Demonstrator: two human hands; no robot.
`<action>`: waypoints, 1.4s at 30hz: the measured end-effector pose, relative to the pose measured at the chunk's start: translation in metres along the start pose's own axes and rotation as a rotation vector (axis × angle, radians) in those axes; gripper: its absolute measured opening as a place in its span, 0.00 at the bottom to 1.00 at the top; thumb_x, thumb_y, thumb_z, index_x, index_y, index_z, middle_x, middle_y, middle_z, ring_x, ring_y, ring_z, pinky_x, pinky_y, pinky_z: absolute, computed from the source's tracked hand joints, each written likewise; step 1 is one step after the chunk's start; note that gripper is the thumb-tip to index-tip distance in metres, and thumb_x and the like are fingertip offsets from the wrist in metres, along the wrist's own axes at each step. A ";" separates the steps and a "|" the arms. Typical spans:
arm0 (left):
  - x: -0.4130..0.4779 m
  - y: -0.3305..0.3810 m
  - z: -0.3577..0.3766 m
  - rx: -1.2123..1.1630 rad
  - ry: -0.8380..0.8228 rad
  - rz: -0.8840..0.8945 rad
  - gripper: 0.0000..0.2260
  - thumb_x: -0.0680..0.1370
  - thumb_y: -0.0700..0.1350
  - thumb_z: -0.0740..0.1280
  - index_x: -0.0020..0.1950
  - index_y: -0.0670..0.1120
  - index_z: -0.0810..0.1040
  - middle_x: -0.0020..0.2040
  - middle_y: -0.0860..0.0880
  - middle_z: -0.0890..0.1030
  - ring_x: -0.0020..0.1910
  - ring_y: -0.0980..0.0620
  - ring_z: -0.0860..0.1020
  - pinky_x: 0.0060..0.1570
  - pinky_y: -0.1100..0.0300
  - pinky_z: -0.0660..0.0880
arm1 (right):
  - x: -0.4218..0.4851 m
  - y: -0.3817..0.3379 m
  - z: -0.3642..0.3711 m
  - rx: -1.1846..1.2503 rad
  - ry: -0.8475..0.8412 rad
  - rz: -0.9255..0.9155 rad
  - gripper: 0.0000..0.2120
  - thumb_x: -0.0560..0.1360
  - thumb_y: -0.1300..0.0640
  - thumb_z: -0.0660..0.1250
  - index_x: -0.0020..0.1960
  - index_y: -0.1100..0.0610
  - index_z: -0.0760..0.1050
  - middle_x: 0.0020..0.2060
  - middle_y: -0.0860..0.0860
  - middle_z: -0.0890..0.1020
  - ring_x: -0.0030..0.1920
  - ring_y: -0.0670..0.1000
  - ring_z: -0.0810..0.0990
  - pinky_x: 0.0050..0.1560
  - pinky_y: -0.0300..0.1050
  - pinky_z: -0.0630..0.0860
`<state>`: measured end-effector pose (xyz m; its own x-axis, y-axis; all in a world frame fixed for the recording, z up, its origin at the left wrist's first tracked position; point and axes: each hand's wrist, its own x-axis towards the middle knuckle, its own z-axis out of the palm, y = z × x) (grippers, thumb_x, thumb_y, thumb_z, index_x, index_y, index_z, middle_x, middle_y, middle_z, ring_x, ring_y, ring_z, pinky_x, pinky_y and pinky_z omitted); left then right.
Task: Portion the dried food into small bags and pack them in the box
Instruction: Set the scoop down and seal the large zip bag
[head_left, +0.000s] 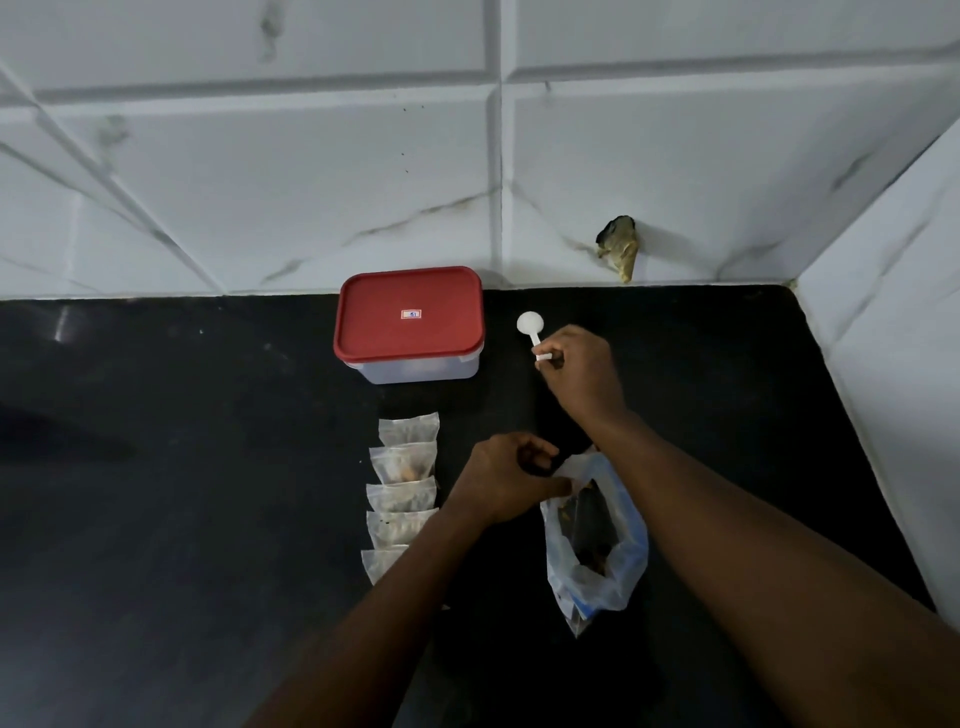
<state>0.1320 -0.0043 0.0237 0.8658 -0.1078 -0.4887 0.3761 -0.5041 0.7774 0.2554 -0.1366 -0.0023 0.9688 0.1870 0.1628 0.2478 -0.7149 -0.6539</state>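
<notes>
Just right of the closed box (410, 322), the right hand (582, 371) pinches the scoop (531, 327) by its handle, while in front of the box the left hand (506, 480) seems, in the dim light, to grip the food bag (597, 545) by its rim, probably to keep it open for scooping, beside the row of small bags (402, 493).
</notes>
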 end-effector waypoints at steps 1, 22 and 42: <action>0.002 -0.001 -0.001 -0.015 -0.005 -0.003 0.17 0.71 0.51 0.81 0.57 0.51 0.84 0.50 0.55 0.86 0.48 0.61 0.83 0.51 0.63 0.82 | 0.003 0.002 0.003 -0.012 -0.006 0.015 0.06 0.74 0.64 0.74 0.50 0.58 0.85 0.49 0.52 0.83 0.47 0.47 0.82 0.53 0.46 0.82; -0.012 0.004 -0.001 -0.154 -0.069 -0.162 0.04 0.80 0.47 0.72 0.54 0.52 0.84 0.50 0.50 0.85 0.49 0.54 0.84 0.46 0.60 0.84 | -0.129 0.003 -0.087 0.389 -0.043 0.436 0.10 0.76 0.59 0.74 0.56 0.52 0.82 0.48 0.42 0.84 0.49 0.37 0.82 0.46 0.27 0.76; -0.078 0.003 0.008 -0.275 0.143 -0.167 0.04 0.78 0.38 0.72 0.51 0.43 0.80 0.50 0.44 0.84 0.47 0.49 0.85 0.46 0.55 0.85 | -0.194 -0.023 -0.101 0.796 -0.290 0.970 0.12 0.77 0.57 0.71 0.60 0.56 0.80 0.55 0.56 0.84 0.54 0.56 0.85 0.46 0.50 0.83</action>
<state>0.0633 -0.0041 0.0607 0.8149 0.0878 -0.5729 0.5745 -0.2533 0.7783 0.0622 -0.2247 0.0553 0.6887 0.0301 -0.7244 -0.7220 -0.0623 -0.6890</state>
